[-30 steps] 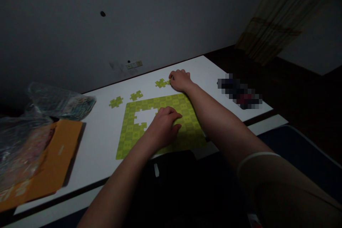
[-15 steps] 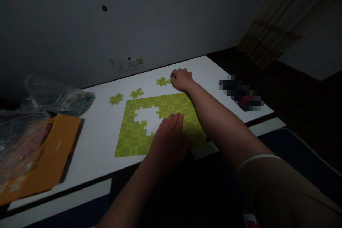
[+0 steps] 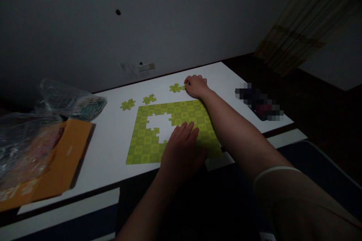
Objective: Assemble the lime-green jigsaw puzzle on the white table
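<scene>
A green checkered jigsaw puzzle lies flat on the white table, with an irregular gap left of its middle where white shows through. My left hand rests on its near part, fingers stretched out and slightly apart, holding nothing. Beyond the far edge of the puzzle, my right hand has its fingers curled down onto a green puzzle piece, mostly hidden under the fingertips. Just left of that lies another loose piece. Farther left are two more, a middle piece and a left piece.
At the left, clear plastic bags lie on and behind an orange box. A pixelated dark object sits at the table's right side. The wall stands behind the white table.
The whole view has shifted slightly, so everything appears a little farther right. My left hand's fingers have spread a bit more. My right hand stays at the same piece.
</scene>
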`<state>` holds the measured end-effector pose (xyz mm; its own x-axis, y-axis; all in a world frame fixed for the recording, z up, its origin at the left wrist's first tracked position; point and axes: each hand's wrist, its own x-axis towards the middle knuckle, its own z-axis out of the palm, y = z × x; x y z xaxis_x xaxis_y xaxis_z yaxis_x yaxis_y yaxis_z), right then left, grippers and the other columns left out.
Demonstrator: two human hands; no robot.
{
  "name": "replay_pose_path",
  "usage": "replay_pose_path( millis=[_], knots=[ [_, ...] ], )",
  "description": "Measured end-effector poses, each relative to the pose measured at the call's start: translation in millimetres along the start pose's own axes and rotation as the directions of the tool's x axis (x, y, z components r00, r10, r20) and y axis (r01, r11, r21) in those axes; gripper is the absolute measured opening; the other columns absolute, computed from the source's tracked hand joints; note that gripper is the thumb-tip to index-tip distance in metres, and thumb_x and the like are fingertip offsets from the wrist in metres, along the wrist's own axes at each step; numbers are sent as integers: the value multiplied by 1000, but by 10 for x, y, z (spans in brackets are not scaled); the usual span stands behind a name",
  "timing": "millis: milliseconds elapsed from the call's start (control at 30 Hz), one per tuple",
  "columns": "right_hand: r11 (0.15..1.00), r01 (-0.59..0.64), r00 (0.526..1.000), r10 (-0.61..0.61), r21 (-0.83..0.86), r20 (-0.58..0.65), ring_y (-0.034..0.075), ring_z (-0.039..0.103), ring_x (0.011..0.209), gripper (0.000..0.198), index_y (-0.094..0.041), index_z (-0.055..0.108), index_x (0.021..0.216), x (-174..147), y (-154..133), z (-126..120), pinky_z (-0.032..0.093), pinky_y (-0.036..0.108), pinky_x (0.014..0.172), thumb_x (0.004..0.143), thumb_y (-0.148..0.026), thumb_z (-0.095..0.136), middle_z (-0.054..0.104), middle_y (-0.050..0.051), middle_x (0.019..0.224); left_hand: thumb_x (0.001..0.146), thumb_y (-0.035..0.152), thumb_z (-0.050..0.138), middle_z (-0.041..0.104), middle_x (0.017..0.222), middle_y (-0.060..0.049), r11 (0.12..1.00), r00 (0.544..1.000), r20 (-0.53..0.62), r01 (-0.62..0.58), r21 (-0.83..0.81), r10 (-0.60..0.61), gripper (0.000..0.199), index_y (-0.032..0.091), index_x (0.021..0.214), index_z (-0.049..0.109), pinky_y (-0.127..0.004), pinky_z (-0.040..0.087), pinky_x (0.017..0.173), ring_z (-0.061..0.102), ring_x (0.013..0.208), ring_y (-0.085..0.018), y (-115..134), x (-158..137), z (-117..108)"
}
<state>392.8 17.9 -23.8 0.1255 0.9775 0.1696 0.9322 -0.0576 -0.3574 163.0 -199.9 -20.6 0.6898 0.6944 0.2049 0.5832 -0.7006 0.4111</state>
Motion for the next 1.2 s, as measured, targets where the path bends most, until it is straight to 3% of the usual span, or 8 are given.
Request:
replay_pose_path(
  millis=[300, 533, 833, 1067, 1200],
  knots=[
    [1000, 12, 1000, -12, -2, 13, 44, 58, 140, 38, -23, 79, 134, -2, 13, 4, 44, 62, 114, 105, -29, 56, 72, 20, 144, 101, 35, 74, 67, 151, -24, 1000, 998, -53, -21, 23, 22, 55, 13, 149, 63, -67, 53, 128, 56, 156, -46, -45, -12, 77],
    [1000, 2, 1000, -2, -7, 10, 44, 58, 139, 37, -23, 79, 133, 5, 7, 17, 44, 63, 115, 105, -30, 57, 73, 19, 143, 99, 33, 75, 55, 169, -25, 997, 1000, -24, 2, 79, 0, 55, 18, 150, 60, -69, 50, 130, 52, 160, -46, 12, -15, 31],
    [1000, 5, 1000, -5, -28, 18, 46, 59, 138, 39, -22, 80, 133, -10, -12, 5, 46, 66, 114, 103, -29, 56, 74, 21, 142, 103, 40, 70, 56, 171, -23, 991, 1000, -6, 7, 135, -6, 65, 15, 161, 53, -64, 45, 134, 50, 163, -45, 50, -15, 62],
    [999, 2, 1000, -1, -43, 11, 48, 60, 137, 38, -23, 81, 131, 7, 17, 69, 47, 67, 111, 103, -32, 57, 75, 23, 141, 106, 54, 67, 63, 164, -22, 973, 1000, 15, 9, 231, -13, 63, 13, 153, 61, -58, 48, 129, 55, 156, -44, 127, 31, 12],
    [998, -20, 1000, 20, -55, 7, 47, 60, 138, 37, -24, 81, 130, 9, 19, 81, 47, 66, 111, 103, -31, 58, 75, 23, 140, 106, 61, 66, 61, 169, -20, 978, 1000, 7, 26, 208, -28, 68, 14, 156, 59, -57, 43, 134, 52, 161, -42, 122, -11, 26]
  ],
)
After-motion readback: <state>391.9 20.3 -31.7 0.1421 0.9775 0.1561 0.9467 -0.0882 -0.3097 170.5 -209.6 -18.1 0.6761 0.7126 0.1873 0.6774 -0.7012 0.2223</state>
